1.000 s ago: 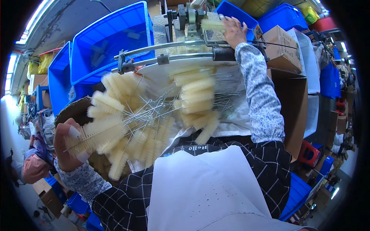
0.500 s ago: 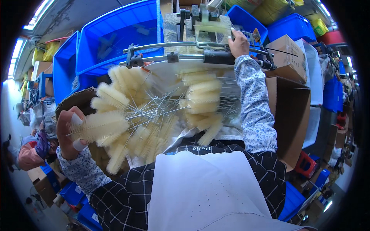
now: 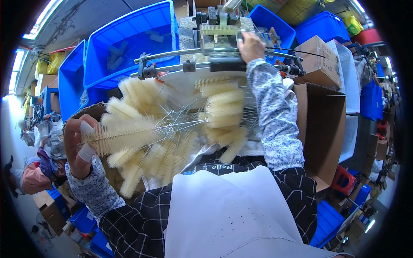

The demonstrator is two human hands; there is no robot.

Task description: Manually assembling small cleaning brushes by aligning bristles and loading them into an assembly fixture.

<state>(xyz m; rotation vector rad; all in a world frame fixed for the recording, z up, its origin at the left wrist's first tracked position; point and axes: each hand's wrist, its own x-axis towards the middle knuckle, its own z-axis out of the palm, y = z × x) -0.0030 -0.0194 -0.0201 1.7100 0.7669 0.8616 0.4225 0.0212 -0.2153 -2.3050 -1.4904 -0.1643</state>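
My left hand (image 3: 78, 148), white tape on its fingers, pinches the bristled end of a cream bottle brush (image 3: 129, 136) whose twisted wire stem points right. The brush lies over a pile of similar brushes (image 3: 135, 94) with looped wire ends. A second stack of brushes (image 3: 224, 107) lies to the right. At the bench machine, my right hand (image 3: 251, 46) is closed at the sliding carriage (image 3: 226, 64), which has a black sleeve and rides on two steel rods. What its fingertips press on is partly hidden. Just left of that hand, a brush (image 3: 219, 30) lies level across the machine.
Large blue bins (image 3: 129, 43) stand behind the brushes at left, and another blue bin (image 3: 273, 28) sits behind the machine. An open cardboard box (image 3: 322, 133) is right of my right arm. A thin dark rod (image 3: 307, 53) sticks out rightward. Another person (image 3: 36, 176) is at far left.
My right hand and the carriage have slid left along the rods. The brush in my left hand has shifted slightly right, and its wire stem shows more plainly over the pile.
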